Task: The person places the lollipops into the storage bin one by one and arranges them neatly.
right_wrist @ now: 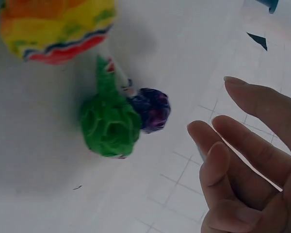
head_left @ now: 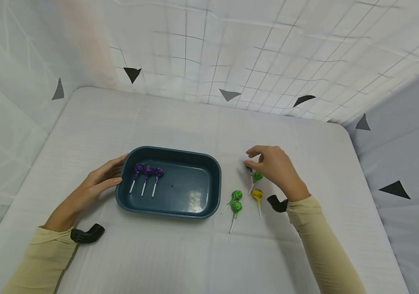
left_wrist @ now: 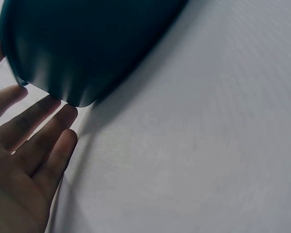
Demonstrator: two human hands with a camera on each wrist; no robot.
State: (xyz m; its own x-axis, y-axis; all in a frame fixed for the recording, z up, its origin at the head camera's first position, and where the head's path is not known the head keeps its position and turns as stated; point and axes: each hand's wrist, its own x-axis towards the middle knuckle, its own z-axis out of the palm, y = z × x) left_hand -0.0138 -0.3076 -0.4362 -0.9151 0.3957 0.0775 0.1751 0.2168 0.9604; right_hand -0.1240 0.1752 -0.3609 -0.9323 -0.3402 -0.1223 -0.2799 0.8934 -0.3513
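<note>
Three purple lollipops (head_left: 148,170) lie side by side in the left part of a dark blue tray (head_left: 172,214). At the tray's left end, my left hand (head_left: 99,181) touches the outer wall with extended fingers; the left wrist view shows fingertips (left_wrist: 68,112) against it. Above the table on the right, my right hand (head_left: 273,163) hovers with thumb and fingers apart, holding nothing. Close by are a purple lollipop (right_wrist: 154,110), partly hidden by the hand in the head view, and a green lollipop (head_left: 258,176) touching it.
A yellow lollipop (head_left: 257,194) and two more green lollipops (head_left: 236,207) lie between the tray and my right forearm. White table cloth (head_left: 180,261) spreads beneath everything. Hanging white sheets (head_left: 180,53) with a grid pattern and dark triangles rise behind the table's far edge.
</note>
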